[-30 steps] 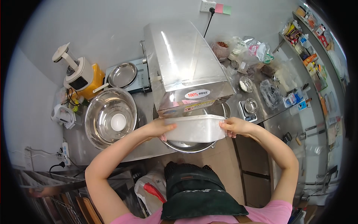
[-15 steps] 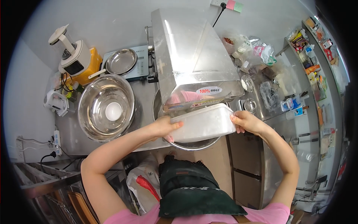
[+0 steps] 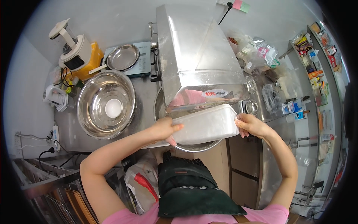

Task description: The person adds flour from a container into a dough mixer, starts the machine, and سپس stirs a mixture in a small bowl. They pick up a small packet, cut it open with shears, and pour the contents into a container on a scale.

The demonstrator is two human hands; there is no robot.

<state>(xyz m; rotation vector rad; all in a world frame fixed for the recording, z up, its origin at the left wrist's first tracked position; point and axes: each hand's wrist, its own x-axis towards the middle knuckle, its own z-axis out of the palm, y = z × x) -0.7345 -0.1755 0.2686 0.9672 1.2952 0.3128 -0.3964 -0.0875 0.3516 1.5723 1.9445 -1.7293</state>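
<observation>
A white plastic container is gripped at its two ends, my left hand on the left and my right hand on the right. It is tilted, its side facing me, just in front of a large stainless steel machine. Beneath it, partly hidden, is a wide steel bowl; what is inside that bowl I cannot make out.
At left stand a big steel bowl with a white cup, a blender and a pan on a cooktop. Right of the machine are bags and a small steel bowl, with crowded shelves along the right wall.
Both hands and the container have shifted to the right in the picture, and the container now slants with its right end higher. The surroundings have shifted slightly in the view.
</observation>
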